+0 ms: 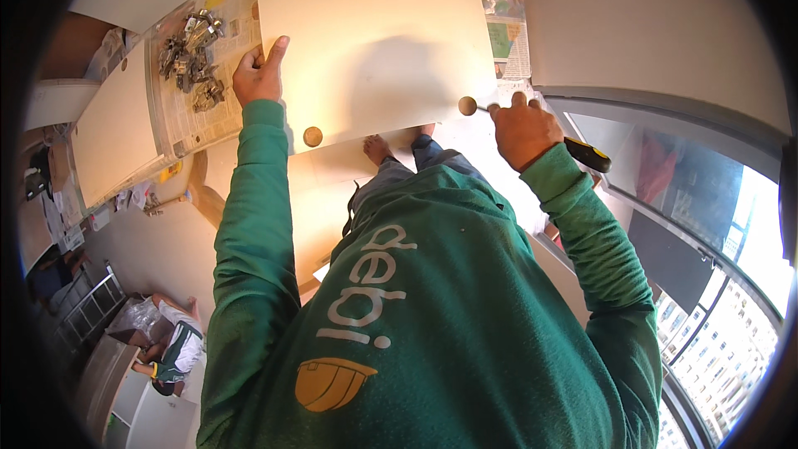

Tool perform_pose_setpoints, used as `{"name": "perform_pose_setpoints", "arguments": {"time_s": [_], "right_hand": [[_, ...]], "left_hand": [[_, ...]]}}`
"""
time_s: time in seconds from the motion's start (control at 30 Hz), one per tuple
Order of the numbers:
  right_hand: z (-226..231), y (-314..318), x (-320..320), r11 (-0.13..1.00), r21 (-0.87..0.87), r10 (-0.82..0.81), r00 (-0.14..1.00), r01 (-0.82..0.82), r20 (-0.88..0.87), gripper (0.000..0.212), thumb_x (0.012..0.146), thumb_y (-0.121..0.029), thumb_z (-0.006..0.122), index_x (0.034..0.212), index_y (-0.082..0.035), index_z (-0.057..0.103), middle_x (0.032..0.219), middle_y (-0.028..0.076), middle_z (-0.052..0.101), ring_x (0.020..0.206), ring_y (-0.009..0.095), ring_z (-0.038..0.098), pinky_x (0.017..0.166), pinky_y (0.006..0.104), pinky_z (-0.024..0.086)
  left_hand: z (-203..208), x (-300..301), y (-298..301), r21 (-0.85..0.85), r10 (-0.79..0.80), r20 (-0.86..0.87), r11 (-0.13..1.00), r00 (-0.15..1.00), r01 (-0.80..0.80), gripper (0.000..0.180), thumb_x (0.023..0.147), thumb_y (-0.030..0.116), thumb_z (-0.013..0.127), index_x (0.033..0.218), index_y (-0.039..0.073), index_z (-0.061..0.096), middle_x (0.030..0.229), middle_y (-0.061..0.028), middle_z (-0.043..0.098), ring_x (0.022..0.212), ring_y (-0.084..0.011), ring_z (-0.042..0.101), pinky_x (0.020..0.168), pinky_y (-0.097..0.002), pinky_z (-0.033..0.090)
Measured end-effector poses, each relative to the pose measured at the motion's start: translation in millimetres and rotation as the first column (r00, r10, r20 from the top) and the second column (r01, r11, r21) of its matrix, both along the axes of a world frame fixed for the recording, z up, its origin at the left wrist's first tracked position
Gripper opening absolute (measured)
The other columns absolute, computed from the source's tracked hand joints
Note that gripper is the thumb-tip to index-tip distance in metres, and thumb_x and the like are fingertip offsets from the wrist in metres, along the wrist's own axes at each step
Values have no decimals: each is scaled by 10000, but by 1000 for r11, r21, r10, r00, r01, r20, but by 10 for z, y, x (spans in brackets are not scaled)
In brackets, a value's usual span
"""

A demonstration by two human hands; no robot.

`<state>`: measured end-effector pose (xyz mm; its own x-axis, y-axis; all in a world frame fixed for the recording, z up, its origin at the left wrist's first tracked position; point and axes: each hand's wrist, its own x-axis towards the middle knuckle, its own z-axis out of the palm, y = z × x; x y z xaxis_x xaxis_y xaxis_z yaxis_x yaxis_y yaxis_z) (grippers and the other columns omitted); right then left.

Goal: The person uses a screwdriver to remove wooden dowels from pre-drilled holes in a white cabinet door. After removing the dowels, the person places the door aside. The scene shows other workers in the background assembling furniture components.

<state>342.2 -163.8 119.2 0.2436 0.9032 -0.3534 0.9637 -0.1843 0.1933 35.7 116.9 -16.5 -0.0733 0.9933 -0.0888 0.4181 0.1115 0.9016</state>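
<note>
Screwdriver: held in the right hand, its shaft pointing left to the right recess; its long axis slants from that recess down to the handle at lower right.
Nearer hand: the right, just beyond the panel at its near right corner; whether the tip touches the recess cannot be told.
Right fingers: curled closed around the screwdriver.
Left hand: at the panel's left edge, thumb lying on the face, the other fingers bent at the rim, gripping it.
Panel: flat, smooth, pale cream, straight-edged, lying in front of the body; the far end runs to the picture's border.
Left recess: round and brown like the right one, near the near left corner.
Handle: rounded, black with yellow, plastic by its look.
Hinges: a loose heap of shiny, angular metal left of the left hand.
Newspaper: thin, printed, beneath the hinges.
Sleeves: soft green cloth, creased at the forearms.
</note>
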Motion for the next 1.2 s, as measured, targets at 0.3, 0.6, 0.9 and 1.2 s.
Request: {"name": "perform_pose_setpoints", "arguments": {"time_s": [0.3, 0.6, 0.9, 1.2], "right_hand": [[-89, -75, -118, 981, -22, -194, 970, 193, -146, 385, 1024, -192, 536, 1386, -138, 655, 1150, 209, 570, 1056, 390, 645, 806, 469, 630], [-108, -72, -148, 994, -17, -105, 986, 103, -131, 265, 988, -172, 561, 1205, -99, 695, 1095, 191, 611, 998, 362, 683, 765, 484, 638], [-59, 4, -71, 996, 36, -78, 994, 81, -78, 329, 1016, -204, 552, 1288, -133, 722, 1124, 194, 607, 1054, 368, 665, 769, 454, 634], [16, -45, -35, 999, -53, 4, 997, -8, -76, 284, 1031, -216, 549, 1160, -105, 776, 1077, 193, 615, 1024, 362, 662, 744, 451, 634]], "left_hand": [[-51, -12, -4, 28, 13, 19, 1000, 1000, -14, 612, 778, 472, 938, 1065, -45, 783, 837, -9, 703, 727, -100, 581, 699, -264, 510], [-106, -14, 21, 33, 11, 49, 999, 999, -13, 589, 783, 476, 935, 1036, -35, 789, 785, 15, 671, 687, -93, 548, 660, -263, 489], [-63, -20, 3, 39, -3, 35, 999, 999, 2, 594, 786, 471, 934, 1053, -39, 786, 808, 15, 675, 694, -92, 541, 664, -264, 484], [-62, -27, 14, 17, 5, 18, 1000, 1000, -5, 613, 784, 466, 935, 1084, -46, 781, 816, 10, 687, 715, -94, 575, 690, -258, 502]]}}
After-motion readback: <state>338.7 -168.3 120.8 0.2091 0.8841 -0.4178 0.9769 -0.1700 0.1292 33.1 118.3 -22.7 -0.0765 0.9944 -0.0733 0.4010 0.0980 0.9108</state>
